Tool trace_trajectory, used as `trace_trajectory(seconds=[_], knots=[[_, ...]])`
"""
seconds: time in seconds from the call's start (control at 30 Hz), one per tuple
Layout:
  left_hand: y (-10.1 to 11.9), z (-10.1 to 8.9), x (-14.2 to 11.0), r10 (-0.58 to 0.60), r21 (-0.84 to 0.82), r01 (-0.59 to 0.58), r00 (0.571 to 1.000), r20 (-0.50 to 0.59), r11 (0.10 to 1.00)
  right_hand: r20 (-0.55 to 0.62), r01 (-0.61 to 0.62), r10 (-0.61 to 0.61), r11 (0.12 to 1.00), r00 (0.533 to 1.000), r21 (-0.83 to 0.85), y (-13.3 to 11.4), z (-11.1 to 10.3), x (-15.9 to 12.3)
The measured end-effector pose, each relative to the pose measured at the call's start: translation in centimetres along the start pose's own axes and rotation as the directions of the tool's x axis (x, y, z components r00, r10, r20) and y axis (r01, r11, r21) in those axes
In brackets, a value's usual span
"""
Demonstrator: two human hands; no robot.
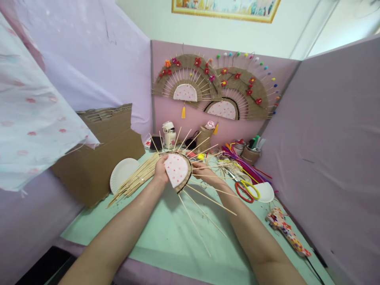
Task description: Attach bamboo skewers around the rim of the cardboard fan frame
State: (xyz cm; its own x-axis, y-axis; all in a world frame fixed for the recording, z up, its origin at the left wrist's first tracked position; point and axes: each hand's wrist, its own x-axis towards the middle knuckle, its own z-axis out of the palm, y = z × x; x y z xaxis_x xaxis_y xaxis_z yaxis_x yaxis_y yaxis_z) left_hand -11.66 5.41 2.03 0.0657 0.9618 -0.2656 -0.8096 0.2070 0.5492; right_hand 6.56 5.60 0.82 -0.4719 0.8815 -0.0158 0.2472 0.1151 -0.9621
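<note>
A half-round fan [177, 169] with a white, pink-dotted centre and a dark rim is held tilted above the table. Thin wooden sticks radiate from its curved edge. My left hand [161, 171] is closed on its left side, the thumb near the dotted cloth. At the right edge, my right hand [202, 171] closes round the fan among the sticks, its fingers partly hidden behind them. Just left of my left hand lies a bundle of loose sticks [135, 180], beside a white paper plate [121, 171].
Scissors with red and yellow handles [247, 192] lie at right, near a colourful glue gun [287, 231] with a cord. Brown cardboard [101, 158] leans at left. Pipe cleaners [245, 162], a pen holder [251, 154] and a white bottle [170, 136] stand behind. Two decorated fans [249, 85] hang on the back panel.
</note>
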Motion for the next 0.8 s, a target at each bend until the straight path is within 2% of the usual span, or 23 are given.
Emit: trace_trajectory(seconds=[0.07, 0.13, 0.2, 0.27, 0.37, 0.5, 0.7, 0.8], knots=[[-0.2, 0.0, 0.0, -0.009, 0.005, 0.009, 1.0, 0.002, 1.0, 0.029, 0.02, -0.021, 1.0, 0.999, 0.022, 0.0, 0.0, 0.0], [-0.4, -0.1, 0.1, -0.02, 0.015, 0.02, 1.0, 0.002, 1.0, 0.011, 0.1, -0.101, 0.992, 0.995, 0.073, 0.1, 0.0, 0.0], [-0.6, -0.1, 0.1, -0.027, 0.024, 0.027, 1.0, -0.007, 0.999, -0.058, 0.189, -0.182, 0.972, 0.981, 0.142, 0.4, 0.0, 0.2], [-0.8, -0.1, 0.0, -0.027, 0.033, 0.027, 1.0, -0.003, 0.999, -0.144, 0.234, -0.209, 0.953, 0.967, 0.19, 0.9, -0.1, 0.4], [-0.9, 0.1, -0.2, -0.026, 0.047, 0.026, 1.0, 0.006, 0.999, -0.213, 0.221, -0.176, 0.953, 0.961, 0.209, 1.6, -0.3, 0.8], [-0.9, 0.2, -0.4, -0.012, 0.052, 0.013, 1.0, -0.021, 0.999, -0.202, 0.204, -0.157, 0.949, 0.967, 0.242, 2.0, -0.6, 0.9], [-1.0, 0.2, -0.5, -0.024, 0.058, 0.023, 1.0, 0.006, 0.998, -0.225, 0.247, -0.192, 0.938, 0.955, 0.245, 1.8, -0.5, 0.8], [-1.0, 0.2, -0.4, -0.018, 0.05, 0.018, 1.0, -0.01, 0.999, -0.205, 0.219, -0.165, 0.936, 0.965, 0.276, 1.8, -0.4, 0.7]])
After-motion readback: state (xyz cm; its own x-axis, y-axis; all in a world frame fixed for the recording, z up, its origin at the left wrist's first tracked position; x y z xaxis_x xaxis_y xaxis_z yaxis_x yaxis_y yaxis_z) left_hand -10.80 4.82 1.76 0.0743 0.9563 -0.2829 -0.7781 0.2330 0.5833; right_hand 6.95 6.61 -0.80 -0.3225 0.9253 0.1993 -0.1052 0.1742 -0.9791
